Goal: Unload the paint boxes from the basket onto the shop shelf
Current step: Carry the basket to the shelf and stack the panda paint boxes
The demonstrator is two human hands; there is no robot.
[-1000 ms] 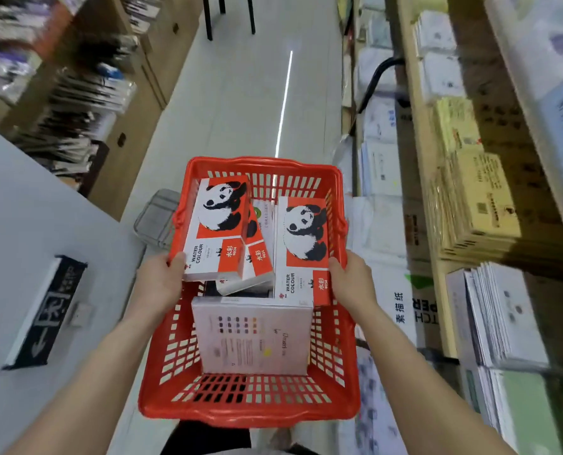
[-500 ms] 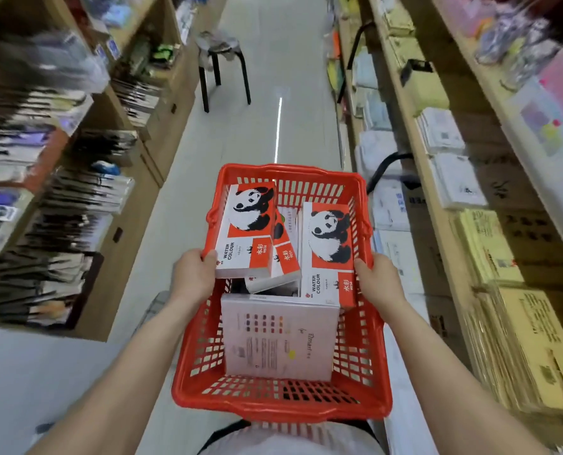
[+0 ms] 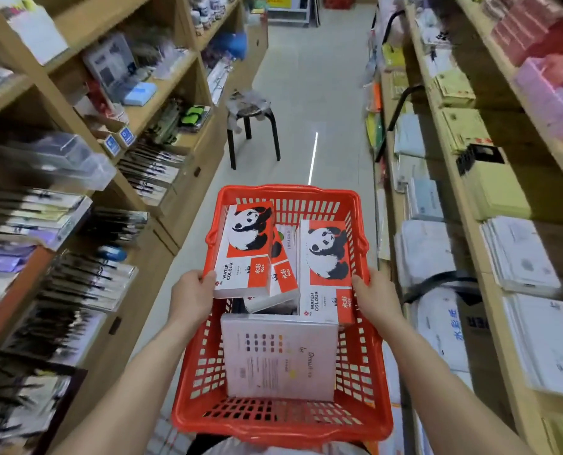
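Note:
I carry a red plastic basket [image 3: 283, 421] in front of me down a shop aisle. My left hand [image 3: 191, 295] grips its left rim and my right hand [image 3: 373, 297] grips its right rim. Inside lie panda-printed watercolour paint boxes: one at the left [image 3: 245, 247], one at the right [image 3: 326, 267], and a third [image 3: 281, 274] partly hidden between them. A pale pink flat box [image 3: 280, 356] with colour swatches lies nearest me.
Wooden shelves [image 3: 162, 90] with brushes and stationery line the left. Shelves [image 3: 470, 205] of stacked paper pads line the right. A black stool [image 3: 252, 126] stands in the tiled aisle ahead, left of centre.
My view has lifted and moved forward along the aisle; the grey counter at the left is gone and the stool is nearer. Both hands keep the same grip on the basket.

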